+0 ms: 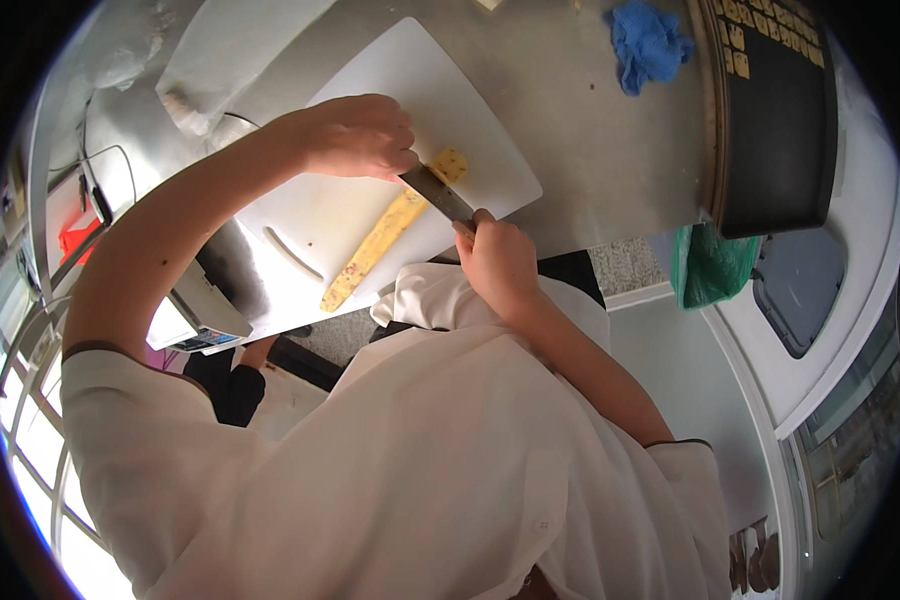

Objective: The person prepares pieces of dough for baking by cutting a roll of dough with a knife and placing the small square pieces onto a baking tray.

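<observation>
My right hand (499, 262) grips the handle of a knife (446, 196), its blade slanting up and left across the cutting board. At the blade's far end is my left hand (364, 136), fingers curled down onto it; their tips are hidden. A long yellow dough log (375, 251) flecked with darker bits lies on the white cutting board (465, 97), its upper end at the blade. Just beyond the blade, a cut piece of the dough (450, 163) rests on the board.
Dark baking trays (772, 150) at the right hold rows of cut dough pieces at the far end. A crumpled blue cloth (649, 45) lies on the metal table (600, 150). A green plastic bag (716, 266) hangs below the trays. At left stands a scale (210, 319).
</observation>
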The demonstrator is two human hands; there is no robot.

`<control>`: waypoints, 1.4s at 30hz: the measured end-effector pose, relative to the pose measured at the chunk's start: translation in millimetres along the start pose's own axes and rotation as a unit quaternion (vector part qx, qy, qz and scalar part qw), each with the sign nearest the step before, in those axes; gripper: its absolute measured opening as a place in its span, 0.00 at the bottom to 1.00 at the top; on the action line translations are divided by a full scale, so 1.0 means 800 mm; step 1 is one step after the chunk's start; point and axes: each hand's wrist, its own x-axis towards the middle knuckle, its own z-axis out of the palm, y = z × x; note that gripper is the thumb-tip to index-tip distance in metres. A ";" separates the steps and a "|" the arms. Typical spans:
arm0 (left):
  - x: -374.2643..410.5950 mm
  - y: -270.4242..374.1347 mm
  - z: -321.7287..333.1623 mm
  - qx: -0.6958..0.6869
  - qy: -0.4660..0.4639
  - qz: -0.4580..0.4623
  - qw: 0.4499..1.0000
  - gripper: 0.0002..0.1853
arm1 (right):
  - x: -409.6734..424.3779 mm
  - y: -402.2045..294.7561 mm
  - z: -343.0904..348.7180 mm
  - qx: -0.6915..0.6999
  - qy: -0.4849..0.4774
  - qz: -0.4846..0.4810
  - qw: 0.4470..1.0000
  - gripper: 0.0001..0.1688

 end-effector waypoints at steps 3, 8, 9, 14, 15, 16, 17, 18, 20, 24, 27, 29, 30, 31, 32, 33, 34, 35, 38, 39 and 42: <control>0.000 0.009 -0.011 -0.002 -0.008 -0.016 1.000 0.12 | -0.003 0.000 -0.007 0.004 0.009 -0.005 1.000 0.16; -0.008 0.029 -0.038 0.045 -0.027 -0.032 0.998 0.14 | -0.024 -0.005 -0.015 0.020 0.036 -0.036 0.999 0.17; -0.009 0.032 -0.041 0.043 -0.031 -0.029 0.998 0.14 | -0.027 -0.007 -0.016 0.026 0.033 -0.040 0.998 0.17; -0.015 0.034 -0.043 0.031 -0.016 -0.029 0.999 0.15 | -0.031 -0.012 -0.017 0.028 0.032 -0.034 0.998 0.14; -0.015 0.033 -0.041 0.034 -0.013 -0.027 0.999 0.15 | -0.030 -0.011 -0.017 0.026 0.030 -0.033 0.999 0.14; -0.015 0.032 -0.040 0.037 -0.011 -0.025 0.999 0.15 | -0.030 -0.011 -0.017 0.025 0.028 -0.030 0.999 0.14; -0.014 0.031 -0.040 0.037 -0.013 -0.023 0.999 0.15 | -0.029 -0.012 -0.017 0.024 0.027 -0.028 0.999 0.14; -0.013 0.030 -0.038 0.037 -0.016 -0.019 0.999 0.15 | -0.029 -0.012 -0.016 0.024 0.024 -0.024 0.999 0.14; -0.013 0.029 -0.037 0.036 -0.015 -0.018 0.999 0.15 | -0.029 -0.012 -0.014 0.026 0.034 -0.028 0.999 0.14; -0.014 0.030 -0.039 0.035 -0.022 -0.015 0.999 0.16 | -0.031 -0.015 -0.019 0.023 0.023 -0.024 0.999 0.14; -0.013 0.030 -0.039 0.036 -0.024 -0.012 0.999 0.16 | -0.031 -0.015 -0.015 0.028 0.019 -0.018 0.999 0.14; -0.013 0.030 -0.040 0.037 -0.022 -0.013 0.999 0.14 | -0.032 -0.017 -0.017 0.019 0.014 -0.014 1.000 0.14; -0.011 0.031 -0.044 0.037 -0.023 -0.013 0.999 0.13 | -0.033 -0.018 -0.018 0.015 0.012 -0.011 1.000 0.14; -0.011 0.031 -0.044 0.037 -0.024 -0.012 0.999 0.13 | -0.034 -0.019 -0.020 0.020 0.007 -0.004 1.000 0.14; -0.011 0.030 -0.041 0.032 -0.016 -0.013 0.999 0.13 | -0.035 -0.020 -0.022 0.025 0.003 0.003 1.000 0.14; -0.012 0.029 -0.038 0.028 -0.008 -0.013 0.999 0.14 | -0.035 -0.020 -0.023 0.029 0.000 0.009 1.000 0.14; -0.012 0.028 -0.036 0.025 -0.001 -0.014 1.000 0.15 | -0.034 -0.019 -0.022 0.027 -0.001 0.004 1.000 0.14; -0.012 0.028 -0.036 0.021 -0.009 -0.014 1.000 0.15 | -0.033 -0.018 -0.020 0.025 -0.001 -0.001 1.000 0.14; -0.010 0.026 -0.036 0.016 -0.022 -0.009 1.000 0.15 | -0.033 -0.017 -0.021 0.019 -0.001 0.000 1.000 0.13; -0.010 0.025 -0.035 0.015 -0.021 -0.009 1.000 0.15 | -0.033 -0.017 -0.021 0.017 -0.001 0.001 1.000 0.13; -0.010 0.026 -0.035 0.020 -0.018 -0.010 1.000 0.15 | -0.034 -0.020 -0.024 0.017 -0.006 0.004 1.000 0.13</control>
